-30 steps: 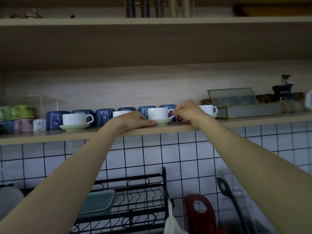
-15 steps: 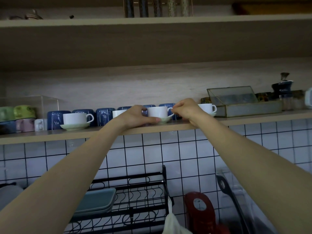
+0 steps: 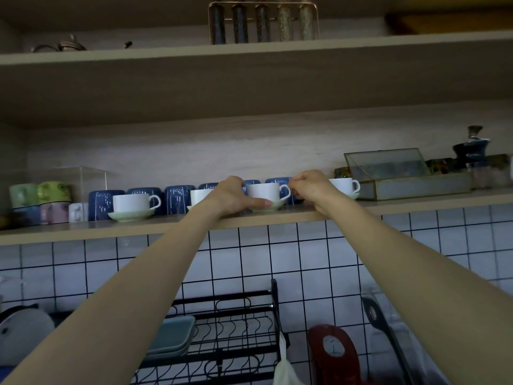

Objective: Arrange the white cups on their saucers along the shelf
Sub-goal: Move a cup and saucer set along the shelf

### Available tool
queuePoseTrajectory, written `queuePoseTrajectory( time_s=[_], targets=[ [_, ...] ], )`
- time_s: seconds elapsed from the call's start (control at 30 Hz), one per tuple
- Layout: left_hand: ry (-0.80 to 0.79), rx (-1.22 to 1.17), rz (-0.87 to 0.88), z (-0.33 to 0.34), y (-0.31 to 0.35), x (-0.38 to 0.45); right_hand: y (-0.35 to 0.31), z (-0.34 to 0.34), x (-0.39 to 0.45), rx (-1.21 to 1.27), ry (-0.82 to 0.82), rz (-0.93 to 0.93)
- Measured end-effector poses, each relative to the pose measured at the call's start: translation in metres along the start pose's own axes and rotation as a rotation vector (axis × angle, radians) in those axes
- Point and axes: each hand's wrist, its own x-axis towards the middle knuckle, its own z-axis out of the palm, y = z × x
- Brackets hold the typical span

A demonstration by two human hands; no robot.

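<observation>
Four white cups show along the shelf (image 3: pixel 416 202), each on or beside a saucer. The middle cup (image 3: pixel 263 191) sits upright on its saucer (image 3: pixel 270 207) near the shelf's front edge, with both hands on it. The left hand (image 3: pixel 236 194) curls against the cup's left side, and its thumb lies across the front rim of the saucer, so that hand is closed on cup and saucer together. The right hand (image 3: pixel 308 187) is bunched just right of the cup, fingertips at the handle (image 3: pixel 285 191); I cannot tell for certain whether they pinch it or merely touch it.

To the left, a far-left cup (image 3: pixel 133 202) stands squarely on a pale saucer (image 3: pixel 130 215), and a second cup (image 3: pixel 200 196) is half hidden behind the left wrist. To the right, a fourth cup (image 3: pixel 342 185) stands just beside a glass box (image 3: pixel 410 179). A row of blue mugs (image 3: pixel 177 198) stands behind the white ones, close to them.

These pieces look like glazed ceramic: stiff, light, smooth and breakable. A cup will likely slide on its saucer if tipped, so the sound grip is one hand under or on the saucer rim and the other steadying the cup by its wall or handle. The narrow gaps to the blue mugs and the shelf edge call for small, level shifts.
</observation>
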Motion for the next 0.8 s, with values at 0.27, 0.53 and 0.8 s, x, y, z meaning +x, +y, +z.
queuePoseTrajectory(
  time_s=[0.27,0.53,0.8],
  targets=[
    [-0.029,0.074,-0.077,0.005,0.017,0.011,0.0,0.0,0.002,-0.002,0.069,-0.014],
    [-0.024,0.118,-0.128,0.02,0.02,0.025,0.006,0.003,0.008,0.004,0.098,-0.026],
    [-0.055,0.164,-0.122,0.021,0.023,0.02,0.007,0.005,0.011,-0.031,0.093,-0.037]
  ],
)
